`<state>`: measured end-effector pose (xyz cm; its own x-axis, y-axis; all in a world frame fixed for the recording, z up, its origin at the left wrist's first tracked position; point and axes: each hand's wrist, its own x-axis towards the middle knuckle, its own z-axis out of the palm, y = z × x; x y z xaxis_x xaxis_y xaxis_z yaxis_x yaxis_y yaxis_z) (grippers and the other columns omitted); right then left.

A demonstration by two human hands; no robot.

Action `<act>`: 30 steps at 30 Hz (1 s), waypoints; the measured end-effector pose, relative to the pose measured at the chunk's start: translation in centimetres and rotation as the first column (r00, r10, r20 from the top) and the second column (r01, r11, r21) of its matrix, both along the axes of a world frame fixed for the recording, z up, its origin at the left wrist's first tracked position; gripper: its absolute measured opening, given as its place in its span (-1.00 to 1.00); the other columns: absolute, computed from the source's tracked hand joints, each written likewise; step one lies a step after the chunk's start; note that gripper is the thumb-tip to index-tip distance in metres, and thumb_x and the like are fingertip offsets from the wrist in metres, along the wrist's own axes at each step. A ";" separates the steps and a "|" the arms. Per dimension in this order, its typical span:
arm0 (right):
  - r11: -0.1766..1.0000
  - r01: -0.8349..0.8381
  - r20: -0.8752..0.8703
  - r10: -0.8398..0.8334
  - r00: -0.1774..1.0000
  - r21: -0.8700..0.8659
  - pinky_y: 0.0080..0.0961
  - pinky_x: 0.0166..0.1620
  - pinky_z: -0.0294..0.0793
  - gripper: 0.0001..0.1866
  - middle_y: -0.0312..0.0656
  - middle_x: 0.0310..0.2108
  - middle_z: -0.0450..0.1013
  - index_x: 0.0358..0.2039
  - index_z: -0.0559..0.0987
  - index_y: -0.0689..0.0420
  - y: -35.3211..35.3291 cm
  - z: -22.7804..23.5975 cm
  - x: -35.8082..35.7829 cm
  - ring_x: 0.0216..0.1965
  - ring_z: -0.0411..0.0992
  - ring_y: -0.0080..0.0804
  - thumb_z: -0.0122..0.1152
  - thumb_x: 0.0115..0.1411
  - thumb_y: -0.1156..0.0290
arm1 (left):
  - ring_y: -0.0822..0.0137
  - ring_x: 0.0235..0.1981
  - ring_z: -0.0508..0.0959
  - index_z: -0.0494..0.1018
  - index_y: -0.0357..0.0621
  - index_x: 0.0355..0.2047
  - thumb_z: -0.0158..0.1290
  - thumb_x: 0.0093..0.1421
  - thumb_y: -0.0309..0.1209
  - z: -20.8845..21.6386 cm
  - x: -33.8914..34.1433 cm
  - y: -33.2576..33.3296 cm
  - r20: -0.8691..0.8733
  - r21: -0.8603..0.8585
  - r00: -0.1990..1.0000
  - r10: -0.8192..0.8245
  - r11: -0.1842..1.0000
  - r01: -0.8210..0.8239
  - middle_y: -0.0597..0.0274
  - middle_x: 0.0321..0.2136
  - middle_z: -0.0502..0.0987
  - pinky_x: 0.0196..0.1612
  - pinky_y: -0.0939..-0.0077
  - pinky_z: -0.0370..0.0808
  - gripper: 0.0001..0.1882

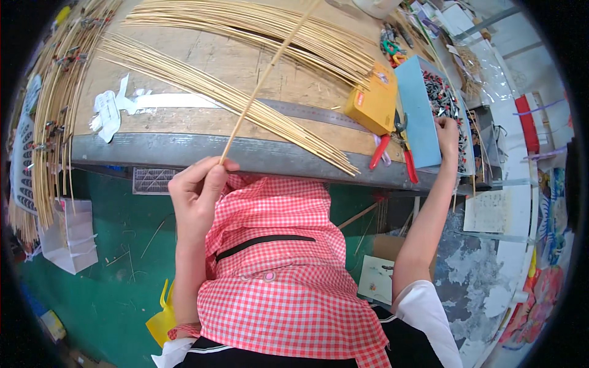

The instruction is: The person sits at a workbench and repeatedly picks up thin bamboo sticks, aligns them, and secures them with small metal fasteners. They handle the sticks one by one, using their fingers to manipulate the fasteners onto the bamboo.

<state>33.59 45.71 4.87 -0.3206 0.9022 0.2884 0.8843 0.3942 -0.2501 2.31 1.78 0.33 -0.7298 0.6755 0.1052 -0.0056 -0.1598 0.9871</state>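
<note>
My left hand (pixel 199 193) pinches the near end of a thin bamboo stick (pixel 264 76), which slants up and away to the right over the table. Reaching into a light blue box (pixel 418 116) at the table's right is my right hand (pixel 448 136). Its fingers are curled among many small red, black and silver pieces (pixel 437 89); what they grip is too small to make out. A loose bundle of bamboo sticks (pixel 245 107) lies across the table before me, its right end over the front edge. Farther back rests a larger bundle (pixel 257 24).
Beside the box sit a yellow carton (pixel 373 101) and red-handled pliers (pixel 410 161). A metal ruler (pixel 307 113) lies along the table near white tape scraps (pixel 109 113). Upright stick bundles (pixel 55 122) with clips crowd the left. More tools (pixel 392 46) lie at the back right.
</note>
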 end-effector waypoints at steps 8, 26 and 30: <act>0.908 0.082 -0.333 0.067 0.941 0.412 -0.42 -0.33 0.45 -0.79 -0.05 -0.39 0.53 -0.23 0.52 0.30 -3.8 2.3 -1.7 -0.41 0.51 -0.27 0.02 0.22 0.45 | 0.61 -0.59 0.34 0.57 -0.34 -0.35 0.02 0.18 -0.56 1.0 0.6 0.4 -0.059 -0.025 0.997 -0.045 0.999 0.044 0.26 -0.54 0.52 -0.55 0.72 0.24 -0.86; 0.470 -0.843 -0.965 -0.094 0.245 -0.260 -0.71 -0.65 0.26 -0.75 -0.17 -0.49 0.37 -0.08 0.48 0.40 -29.1 0.7 -17.5 -0.67 0.23 -0.65 0.01 0.28 0.55 | 0.53 -0.65 0.37 0.56 -0.34 -0.40 0.05 0.15 -0.51 0.4 1.3 1.2 -0.344 0.012 0.938 -0.049 0.998 0.056 0.21 -0.61 0.52 -0.59 0.64 0.21 -0.87; 0.500 -0.833 -0.971 -0.093 0.222 -0.239 -0.70 -0.69 0.20 -0.77 -0.17 -0.54 0.37 -0.12 0.50 0.39 -29.1 0.5 -17.3 -0.70 0.19 -0.67 0.03 0.28 0.52 | 0.50 -0.67 0.36 0.56 -0.33 -0.39 0.05 0.14 -0.56 0.8 1.4 1.1 -0.329 -0.057 0.938 -0.114 0.993 0.101 0.20 -0.64 0.49 -0.61 0.60 0.20 -0.89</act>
